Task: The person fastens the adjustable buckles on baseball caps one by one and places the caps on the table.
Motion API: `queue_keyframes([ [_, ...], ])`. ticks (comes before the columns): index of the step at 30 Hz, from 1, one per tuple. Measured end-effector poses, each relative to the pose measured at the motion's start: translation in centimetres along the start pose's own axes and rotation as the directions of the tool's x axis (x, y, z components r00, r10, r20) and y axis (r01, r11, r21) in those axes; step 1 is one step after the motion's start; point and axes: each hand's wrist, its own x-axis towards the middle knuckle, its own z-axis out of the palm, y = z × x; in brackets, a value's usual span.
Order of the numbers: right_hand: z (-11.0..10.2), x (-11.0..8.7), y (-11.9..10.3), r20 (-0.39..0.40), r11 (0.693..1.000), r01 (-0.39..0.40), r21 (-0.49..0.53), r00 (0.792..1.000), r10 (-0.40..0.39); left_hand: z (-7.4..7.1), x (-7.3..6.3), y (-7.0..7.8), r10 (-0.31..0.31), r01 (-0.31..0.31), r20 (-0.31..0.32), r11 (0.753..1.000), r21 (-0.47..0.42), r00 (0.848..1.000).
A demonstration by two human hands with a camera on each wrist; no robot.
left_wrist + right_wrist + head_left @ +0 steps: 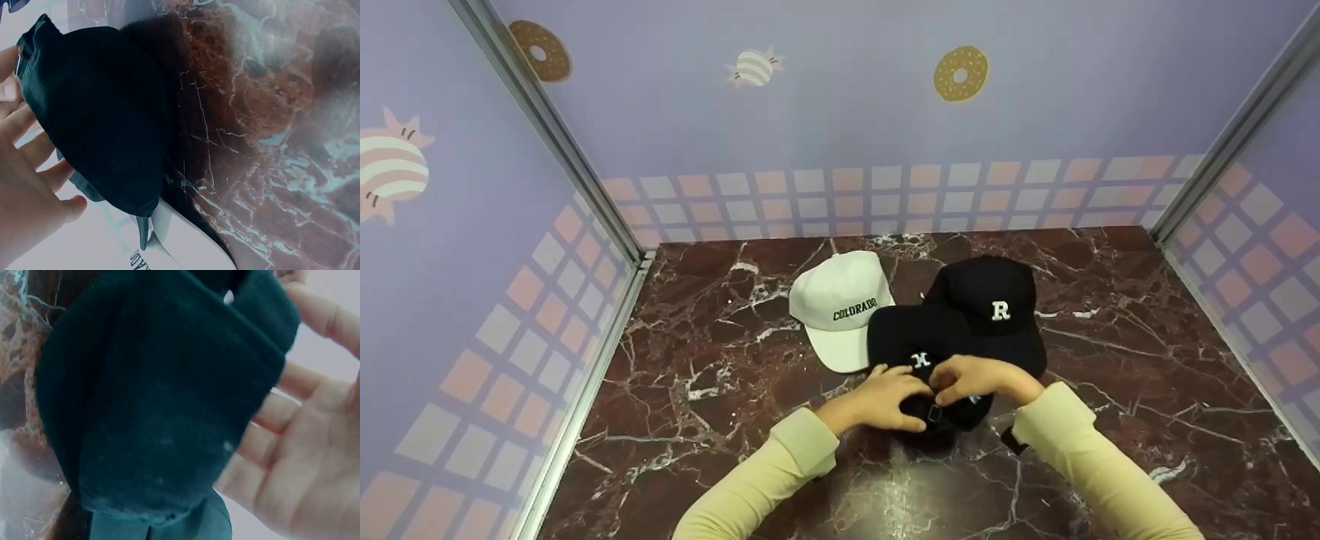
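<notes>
A black baseball cap (915, 330) lies with its brim pointing away from me and a white emblem on its front. Its back strap and small buckle face me. My left hand (885, 397) holds the cap's left side, fingers spread along the crown and thumb near the buckle. From the right, my right hand (971, 379) pinches at the strap area with bent fingers. The left wrist view shows fingers against the dark cloth (101, 112). In the right wrist view the cap's crown (163, 399) hides some fingertips.
Behind, a white cap (840, 289) lettered COLORADO stands at left, and another black cap (982, 289) with a white R at right; the held cap overlaps both. The dark red marble tabletop (720, 337) is bounded by patterned panels (847, 112) at the back and sides.
</notes>
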Motion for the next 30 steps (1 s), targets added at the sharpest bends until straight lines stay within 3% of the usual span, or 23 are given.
queue_keyframes([
  [3, 0.5, 0.1, -0.2, 0.111, 1.0, 0.002, -0.025, 0.994, 0.0, 0.4, -0.1, 0.0, -0.013, 0.012, 0.049, 1.0, 0.022, 0.999],
  [6, 1.2, 0.0, -0.2, 0.165, 0.998, -0.023, -0.066, 0.986, 0.033, 1.0, -0.2, -0.2, -0.022, 0.017, 0.074, 0.998, 0.065, 0.997],
  [12, 2.5, -0.4, -0.2, 0.137, 0.985, -0.082, -0.154, 0.985, 0.104, 1.8, -0.2, -0.9, -0.045, 0.039, 0.026, 0.982, 0.184, 0.999],
  [16, 3.2, -0.6, -0.6, 0.088, 0.95, -0.123, -0.286, 0.984, 0.154, 1.9, -0.3, -1.5, -0.049, 0.05, -0.012, 0.977, 0.209, 0.999],
  [20, 3.9, -0.9, -0.9, 0.016, 0.879, -0.123, -0.461, 0.989, 0.147, 1.5, -0.4, -2.3, -0.029, 0.033, -0.027, 0.987, 0.154, 0.999],
  [24, 4.0, -1.0, -0.6, -0.053, 0.83, -0.114, -0.546, 0.993, 0.101, 0.7, -0.5, -3.1, -0.024, 0.025, -0.021, 0.999, 0.037, 0.999],
  [26, 3.9, -1.0, -0.4, -0.067, 0.838, -0.129, -0.53, 0.992, 0.11, 0.4, -0.5, -3.5, -0.03, 0.03, -0.012, 0.999, -0.023, 0.999],
  [30, 3.2, -0.9, -0.1, -0.025, 0.89, -0.132, -0.437, 0.991, 0.134, -0.2, -0.7, -4.0, -0.03, 0.029, -0.015, 0.994, -0.105, 0.999],
])
